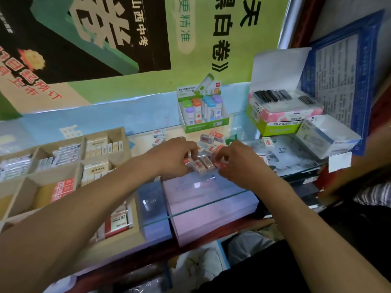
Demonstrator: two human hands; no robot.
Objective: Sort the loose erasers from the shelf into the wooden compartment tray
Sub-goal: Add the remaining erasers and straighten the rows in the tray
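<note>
Both hands are down in the pile of loose erasers [208, 145] in the middle of the frame, on the glass shelf [211, 199]. The left hand [175, 157] has its fingers curled over a few small sleeved erasers at the near edge of the pile — looks like it's gripping one or two, fingertips tucked around them. There's a ring on one finger. The right hand [239, 160] is curled too, pinching a red-and-white eraser [221, 164] at its fingertips. Between the two hands sits a short row of erasers [203, 163] lying side by side, touching both sets of fingers.

The rest of the pile spreads just behind the hands, toward the upper middle, and a couple of strays [158, 137] lie off to its left.

The wooden compartment tray [124, 136] is at the left of the frame, beside the left forearm — its compartments already hold boxed and sleeved erasers standing in rows.

Behind the pile there's a green display box [204, 115] of coloured sharpeners or similar, and at the upper right stacked cartons [283, 117] with a flipped-up lid.
</note>
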